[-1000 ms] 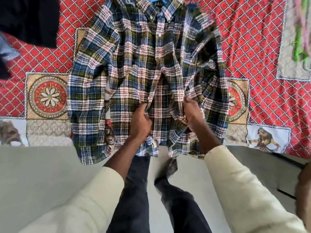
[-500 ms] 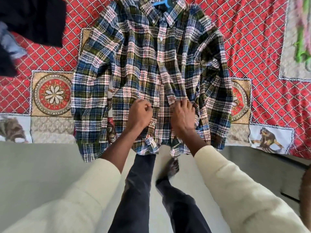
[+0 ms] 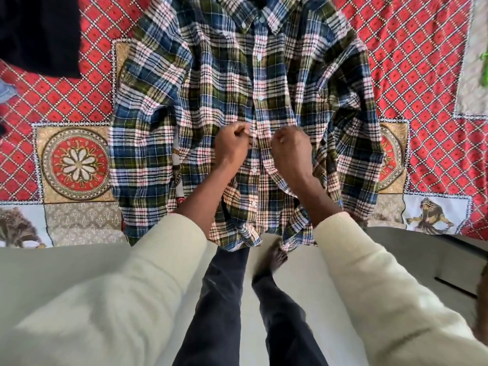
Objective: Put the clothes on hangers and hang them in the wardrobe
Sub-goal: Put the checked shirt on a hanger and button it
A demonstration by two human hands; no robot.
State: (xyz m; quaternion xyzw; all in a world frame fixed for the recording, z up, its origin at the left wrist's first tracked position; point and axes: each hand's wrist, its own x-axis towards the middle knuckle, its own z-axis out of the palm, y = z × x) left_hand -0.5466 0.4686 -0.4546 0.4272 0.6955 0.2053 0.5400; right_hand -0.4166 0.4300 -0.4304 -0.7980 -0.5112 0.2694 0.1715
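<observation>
The shirt lies on the bedspread, a dark garment to its left.

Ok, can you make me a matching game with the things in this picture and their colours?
Things:
1. plaid shirt
2. bedspread
3. sleeves
4. trousers

Colours:
A. cream
B. red with a diamond pattern
C. dark navy
D. blue, green and white checks

Right pairs: 1-D, 2-B, 3-A, 4-C
</observation>
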